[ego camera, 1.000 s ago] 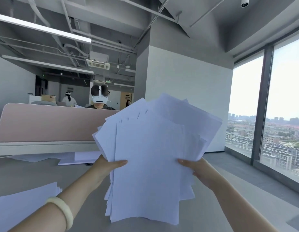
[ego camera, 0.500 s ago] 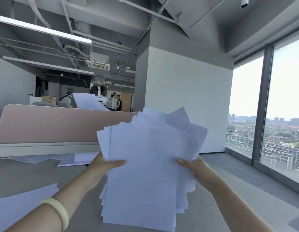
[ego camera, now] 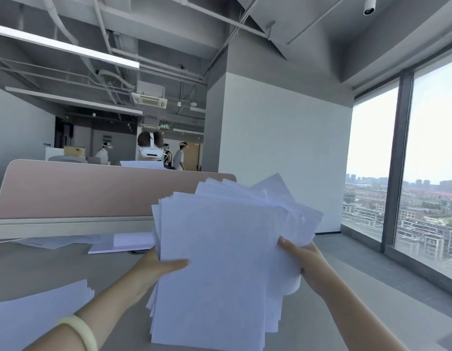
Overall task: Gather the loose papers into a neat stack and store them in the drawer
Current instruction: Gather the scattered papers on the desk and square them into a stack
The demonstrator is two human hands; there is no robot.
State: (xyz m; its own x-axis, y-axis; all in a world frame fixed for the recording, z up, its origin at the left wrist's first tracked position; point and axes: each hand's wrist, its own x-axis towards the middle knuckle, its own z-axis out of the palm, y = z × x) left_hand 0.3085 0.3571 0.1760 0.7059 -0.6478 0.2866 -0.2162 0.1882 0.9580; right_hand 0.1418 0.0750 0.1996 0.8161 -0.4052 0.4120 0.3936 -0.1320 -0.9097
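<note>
The left hand (ego camera: 154,267) and right hand (ego camera: 304,257) pinch one fanned paper stack (ego camera: 220,262), thumbs in front, fingers hidden behind. Three other paper piles (ego camera: 37,312) lie on the table (ego camera: 42,269).

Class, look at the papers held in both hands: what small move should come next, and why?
Probably tap the papers on the desk to square them: they are fanned, corners poking out top right, and the left hand and right hand grip their sides.

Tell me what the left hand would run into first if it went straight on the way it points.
The sheaf of papers itself: the left hand grips its left edge, pointing right across it. Past that, probably the right hand, though depth is unclear.
</note>
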